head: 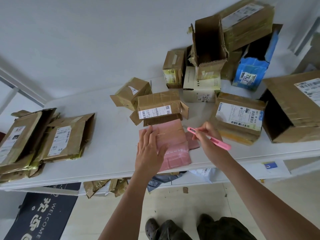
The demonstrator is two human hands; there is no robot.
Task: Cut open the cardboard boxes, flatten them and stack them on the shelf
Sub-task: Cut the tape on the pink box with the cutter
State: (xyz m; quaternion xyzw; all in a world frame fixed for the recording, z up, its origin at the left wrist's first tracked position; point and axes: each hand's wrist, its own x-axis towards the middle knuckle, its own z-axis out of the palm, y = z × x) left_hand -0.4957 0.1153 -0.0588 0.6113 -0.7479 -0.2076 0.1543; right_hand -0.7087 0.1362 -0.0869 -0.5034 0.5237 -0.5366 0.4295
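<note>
A pink cardboard box lies flat at the front edge of the white table. My left hand presses on its left side with fingers spread flat. My right hand grips a pink box cutter just right of the pink box, its tip pointing left toward the box's top right corner. A stack of flattened brown boxes lies at the table's left end. Several uncut brown boxes stand behind, the nearest a taped one with a white label.
More boxes crowd the right: a labelled brown one, a large open one, a white one, a blue one, a tall open one. Cardboard scraps lie under the table, a dark welcome mat on the floor.
</note>
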